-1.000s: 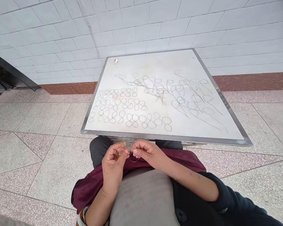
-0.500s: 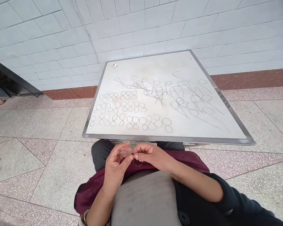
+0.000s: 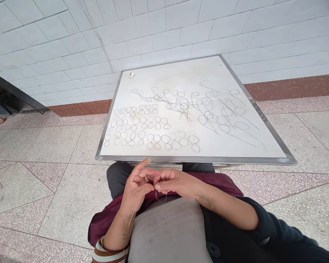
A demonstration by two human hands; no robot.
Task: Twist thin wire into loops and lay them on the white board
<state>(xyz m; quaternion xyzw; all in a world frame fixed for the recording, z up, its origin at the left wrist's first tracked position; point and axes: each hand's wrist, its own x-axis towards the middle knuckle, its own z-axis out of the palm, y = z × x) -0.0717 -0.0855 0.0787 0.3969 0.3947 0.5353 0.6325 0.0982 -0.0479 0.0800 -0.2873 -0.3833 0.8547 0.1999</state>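
Note:
A thin wire is between my two hands above my lap, its lower loop hanging below the fingertips. My right hand pinches it with thumb and fingers. My left hand has thumb and fingers curled around a smaller bend of the same wire, one finger sticking up. Both sets of fingertips nearly meet, hiding where the wire crosses. Beyond them, figure-eight wire shapes lie in rows on the left of the white table. Wires with one loop and a long tail are spread over its middle and right.
A small white-and-red object sits at the table's far left corner. The table's metal edge is just past my hands. A white tiled wall stands behind it. At far left is a dark doorway.
The wire loop under my fingers hangs lower and shows more. My left thumb has drawn back slightly from the right fingertips, and a small bend of wire now shows at the left fingers.

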